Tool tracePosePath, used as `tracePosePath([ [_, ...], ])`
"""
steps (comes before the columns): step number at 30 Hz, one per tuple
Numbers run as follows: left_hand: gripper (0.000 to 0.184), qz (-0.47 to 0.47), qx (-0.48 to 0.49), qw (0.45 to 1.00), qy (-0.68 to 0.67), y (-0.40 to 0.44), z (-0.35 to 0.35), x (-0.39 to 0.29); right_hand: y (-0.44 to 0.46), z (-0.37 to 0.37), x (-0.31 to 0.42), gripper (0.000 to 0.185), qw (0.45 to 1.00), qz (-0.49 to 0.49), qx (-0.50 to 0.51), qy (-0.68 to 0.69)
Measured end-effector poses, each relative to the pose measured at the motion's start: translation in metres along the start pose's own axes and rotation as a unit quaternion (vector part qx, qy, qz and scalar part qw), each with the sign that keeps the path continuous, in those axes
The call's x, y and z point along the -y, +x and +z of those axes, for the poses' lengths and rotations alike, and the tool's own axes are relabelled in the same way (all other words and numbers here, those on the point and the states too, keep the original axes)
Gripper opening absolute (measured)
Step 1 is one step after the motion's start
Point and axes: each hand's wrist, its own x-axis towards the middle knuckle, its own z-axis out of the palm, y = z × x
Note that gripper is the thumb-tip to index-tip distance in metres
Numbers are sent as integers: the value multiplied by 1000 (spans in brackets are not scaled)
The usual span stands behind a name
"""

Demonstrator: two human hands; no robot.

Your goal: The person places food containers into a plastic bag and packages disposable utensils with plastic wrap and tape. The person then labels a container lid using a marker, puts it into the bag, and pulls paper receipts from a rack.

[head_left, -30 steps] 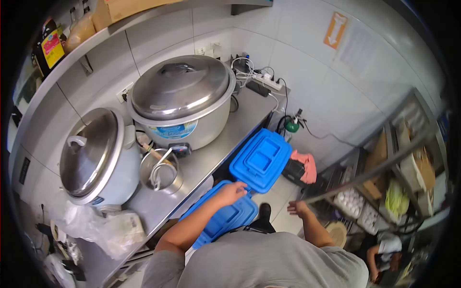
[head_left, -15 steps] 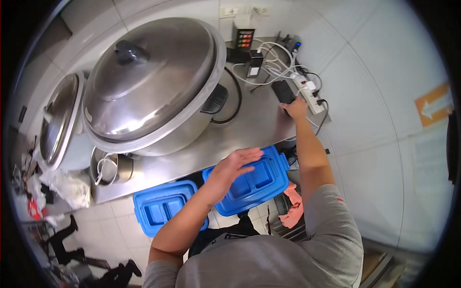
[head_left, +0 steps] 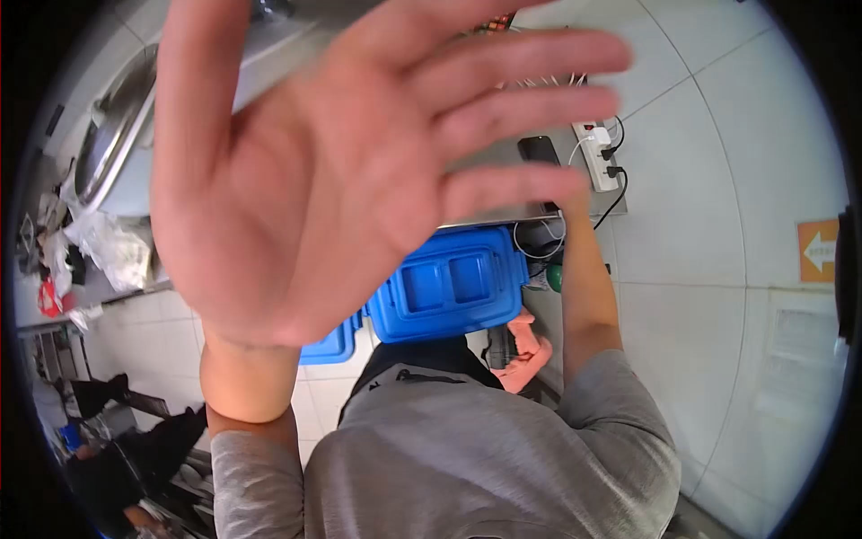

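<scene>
My left hand (head_left: 350, 153) is raised close to the camera, palm showing, its fingers spread and nothing in it. It covers much of the steel counter and the large pot. My right hand (head_left: 577, 208) is over the counter's right end, beside a black phone (head_left: 537, 151) lying flat. A finger of my left hand blocks most of it, so its fingers are hidden. Just right of the phone lies a white power strip (head_left: 603, 171) with several plugs and cables in it.
A blue lidded bin (head_left: 449, 334) stands below the counter edge, with a second blue lid (head_left: 330, 349) to its left. Pink cloth (head_left: 523, 359) hangs at the right. Plastic bags (head_left: 112, 251) lie on the left; a person in dark clothes (head_left: 148, 458) is at lower left.
My left hand has risen from above the blue bin to near the camera, fingers now spread. My right hand stays near the phone. The view has shifted, and the large pot is now mostly hidden.
</scene>
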Motion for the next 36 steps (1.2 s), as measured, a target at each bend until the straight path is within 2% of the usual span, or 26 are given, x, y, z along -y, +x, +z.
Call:
tracePosePath([
  [2, 83, 0, 1, 1000, -27, 20, -4, 16, 2, -1, -6, 98, 998, -11, 33, -61],
  [5, 84, 12, 1, 998, -59, 52, -9, 39, -7, 5, -14, 92, 995, -79, -44, -40],
  [6, 84, 16, 1, 998, -68, 60, -8, 48, -14, -1, -13, 78, 988, -124, -92, 29],
  [9, 84, 22, -7, 996, -85, 84, -10, 68, 25, 26, -54, 69, 948, -202, -69, 234],
  [12, 84, 26, -23, 995, -97, 102, -14, 86, 31, 3, -69, 63, 973, -160, -57, 158],
  [14, 84, 28, -35, 994, -98, 111, -17, 93, 38, 4, -73, 57, 965, -200, -111, 129],
  [15, 84, 29, -38, 994, -97, 115, -17, 97, 34, 7, -68, 53, 946, -250, -162, 131],
  [17, 84, 31, -48, 993, -100, 124, -21, 101, 24, 9, -61, 48, 937, -262, -131, 189],
  [19, 84, 35, -54, 993, -100, 132, -24, 107, 3, -13, -44, 44, 937, -181, 32, 297],
  [22, 85, 35, -67, 992, -99, 140, -30, 111, -5, -23, -30, 61, 959, -215, -14, 183],
  [25, 85, 40, -75, 991, -105, 144, -36, 112, -20, -26, -13, 79, 983, -149, -7, 103],
  [32, 85, 53, -87, 988, -112, 146, -52, 118, -42, -21, 4, 84, 982, -121, -53, 135],
  [36, 86, 56, -94, 987, -121, 146, -64, 123, -53, -21, 3, 79, 982, -110, -9, 151],
])
